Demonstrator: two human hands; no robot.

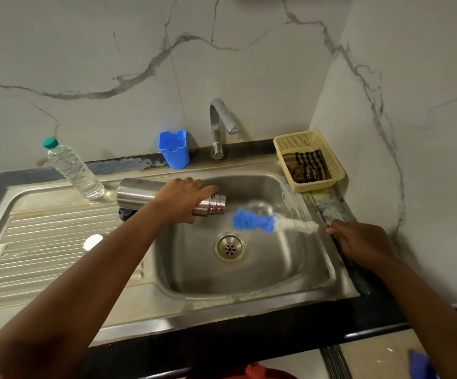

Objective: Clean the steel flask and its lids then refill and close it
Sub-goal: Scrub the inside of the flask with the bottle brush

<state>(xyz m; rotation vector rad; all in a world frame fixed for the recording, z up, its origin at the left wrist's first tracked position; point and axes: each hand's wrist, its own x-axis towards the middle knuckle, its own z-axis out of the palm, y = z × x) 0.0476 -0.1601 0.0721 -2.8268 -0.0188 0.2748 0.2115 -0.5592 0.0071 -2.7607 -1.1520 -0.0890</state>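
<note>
Over sink (249, 280), flask (140, 193) sideways, mouth rightward

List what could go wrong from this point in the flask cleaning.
1. The bottle brush, blurred with motion in the right hand, sits just outside the steel flask mouth; a misaimed push could hit the threaded rim or flick water.
2. The left hand holds the flask tilted over the sink near its neck; a wet grip might slip.
3. The white lid on the drainboard lies close under the left forearm and could be knocked.
</note>
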